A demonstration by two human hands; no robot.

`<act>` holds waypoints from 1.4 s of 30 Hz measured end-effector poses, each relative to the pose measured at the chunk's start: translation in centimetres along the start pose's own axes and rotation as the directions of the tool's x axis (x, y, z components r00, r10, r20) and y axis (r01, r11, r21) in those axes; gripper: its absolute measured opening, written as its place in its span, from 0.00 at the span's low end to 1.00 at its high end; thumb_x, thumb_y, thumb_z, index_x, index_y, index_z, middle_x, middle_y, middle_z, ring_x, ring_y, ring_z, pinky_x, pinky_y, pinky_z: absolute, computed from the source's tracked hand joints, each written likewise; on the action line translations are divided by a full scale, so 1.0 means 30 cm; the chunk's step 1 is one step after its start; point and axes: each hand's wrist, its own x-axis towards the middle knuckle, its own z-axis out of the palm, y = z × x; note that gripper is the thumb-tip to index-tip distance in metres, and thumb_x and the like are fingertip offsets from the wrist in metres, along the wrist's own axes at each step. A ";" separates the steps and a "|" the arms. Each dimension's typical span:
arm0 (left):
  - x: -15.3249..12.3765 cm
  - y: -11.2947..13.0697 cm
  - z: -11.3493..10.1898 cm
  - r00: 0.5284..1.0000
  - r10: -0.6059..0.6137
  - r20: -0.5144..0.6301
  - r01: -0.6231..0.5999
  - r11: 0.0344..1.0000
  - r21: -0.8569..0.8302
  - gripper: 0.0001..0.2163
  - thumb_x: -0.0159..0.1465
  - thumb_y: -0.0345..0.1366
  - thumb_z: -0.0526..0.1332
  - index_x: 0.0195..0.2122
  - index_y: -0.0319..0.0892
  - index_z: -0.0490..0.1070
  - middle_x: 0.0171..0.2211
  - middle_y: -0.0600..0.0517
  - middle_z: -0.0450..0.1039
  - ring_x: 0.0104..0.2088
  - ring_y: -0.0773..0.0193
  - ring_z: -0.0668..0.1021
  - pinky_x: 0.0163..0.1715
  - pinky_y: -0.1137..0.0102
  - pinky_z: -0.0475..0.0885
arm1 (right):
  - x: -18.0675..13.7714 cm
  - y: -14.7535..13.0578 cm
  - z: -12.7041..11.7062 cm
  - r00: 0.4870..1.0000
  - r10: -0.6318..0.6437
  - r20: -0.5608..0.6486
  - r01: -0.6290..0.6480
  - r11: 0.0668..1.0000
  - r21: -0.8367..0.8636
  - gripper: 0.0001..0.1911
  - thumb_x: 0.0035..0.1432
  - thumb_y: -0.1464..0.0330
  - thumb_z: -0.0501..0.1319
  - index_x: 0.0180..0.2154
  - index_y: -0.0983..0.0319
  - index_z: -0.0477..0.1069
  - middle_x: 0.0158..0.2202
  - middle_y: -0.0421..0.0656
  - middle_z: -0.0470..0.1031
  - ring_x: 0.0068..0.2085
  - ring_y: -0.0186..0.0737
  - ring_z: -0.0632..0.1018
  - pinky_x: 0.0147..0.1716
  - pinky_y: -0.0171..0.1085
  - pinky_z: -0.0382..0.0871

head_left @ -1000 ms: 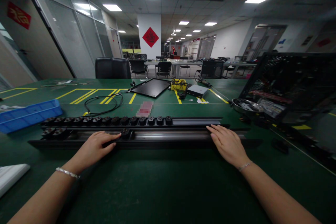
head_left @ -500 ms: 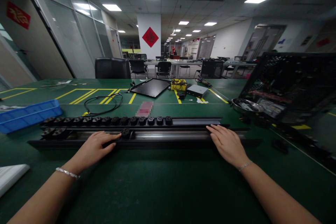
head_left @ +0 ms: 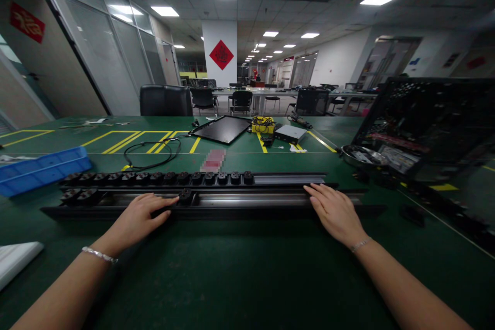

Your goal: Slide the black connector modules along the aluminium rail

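Note:
A long black channel with a bare metal strip inside, the near rail (head_left: 247, 211), lies across the table before me. My left hand (head_left: 143, 216) reaches over it, fingers stretched out and thumb apart, the index fingertip against a small black socket module (head_left: 186, 196) sitting in the channel. Two more socket modules (head_left: 87, 196) are at the channel's left end. My right hand (head_left: 334, 211) lies open across the channel's right part, fingertips by its far edge. Behind it, a second rail (head_left: 286, 179) carries a row of several black socket modules (head_left: 170, 178).
A blue plastic bin (head_left: 46, 170) stands at the left. Further back are a looped black cable (head_left: 150, 165), a flat black panel (head_left: 222, 129), a yellow box (head_left: 263, 124) and a grey box (head_left: 290, 134). At right are a metal bowl (head_left: 363, 155) and a large dark open case (head_left: 429, 113).

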 end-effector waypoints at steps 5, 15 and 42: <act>0.000 0.005 -0.003 1.000 -0.014 0.017 0.014 1.000 -0.012 0.21 0.61 0.50 0.53 0.53 0.52 0.68 0.47 0.51 0.75 0.47 0.56 0.74 0.53 0.56 0.62 | 0.001 0.005 0.008 1.000 0.003 0.003 -0.003 1.000 -0.006 0.24 0.65 0.59 0.41 0.55 0.53 0.66 0.56 0.40 0.68 0.58 0.44 0.65 0.54 0.49 0.58; -0.001 0.007 -0.007 1.000 -0.010 0.017 0.010 1.000 0.001 0.21 0.61 0.50 0.53 0.54 0.53 0.67 0.47 0.52 0.75 0.46 0.56 0.74 0.50 0.58 0.64 | 0.001 0.002 0.004 1.000 0.006 0.009 -0.006 1.000 -0.008 0.25 0.65 0.59 0.40 0.56 0.54 0.65 0.57 0.40 0.68 0.58 0.44 0.65 0.54 0.49 0.57; -0.001 0.011 -0.002 0.999 -0.006 0.032 0.006 1.000 0.025 0.21 0.62 0.51 0.53 0.55 0.56 0.65 0.48 0.52 0.74 0.47 0.56 0.74 0.54 0.53 0.60 | 0.000 0.006 0.010 1.000 0.006 0.004 -0.006 1.000 -0.001 0.24 0.65 0.59 0.40 0.55 0.53 0.65 0.56 0.40 0.68 0.58 0.44 0.65 0.54 0.50 0.58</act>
